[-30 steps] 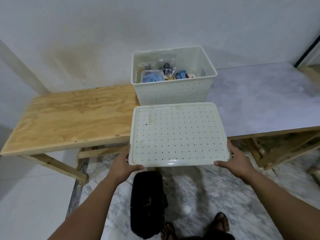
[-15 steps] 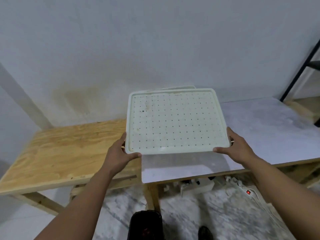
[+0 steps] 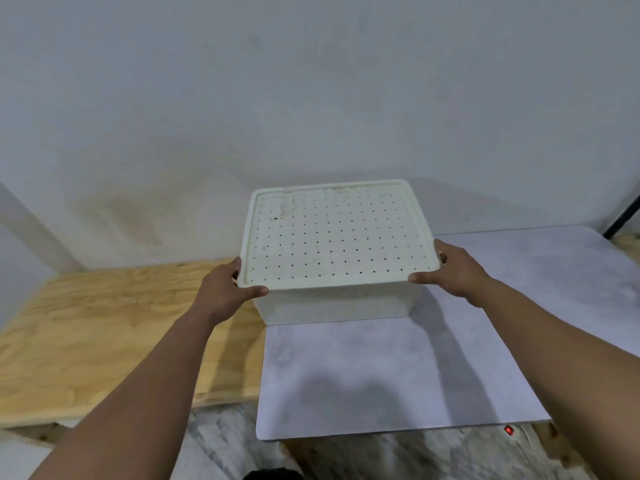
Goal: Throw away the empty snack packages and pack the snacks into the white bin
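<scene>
Two hands hold the flat white plastic lid with little holes (image 3: 337, 233), one on each near corner, so it sits level on the white plastic bin (image 3: 334, 304). The left hand (image 3: 221, 289) and the right hand (image 3: 453, 268) are curled shut around the lid's edge. The bin stands on the grey bench (image 3: 415, 372), just beside the wooden bench (image 3: 104, 327). The snacks inside are hidden. I think packing is almost done.

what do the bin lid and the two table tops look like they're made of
Lid: looks like moulded off-white plastic, matte, with regular rows of small holes and some brownish stains. Left table top: unfinished plywood, pale with wavy grain. Right table top: smooth grey-white sheet with a cloudy marble look, thin at the edge; probably laminate, could be stone.
</scene>
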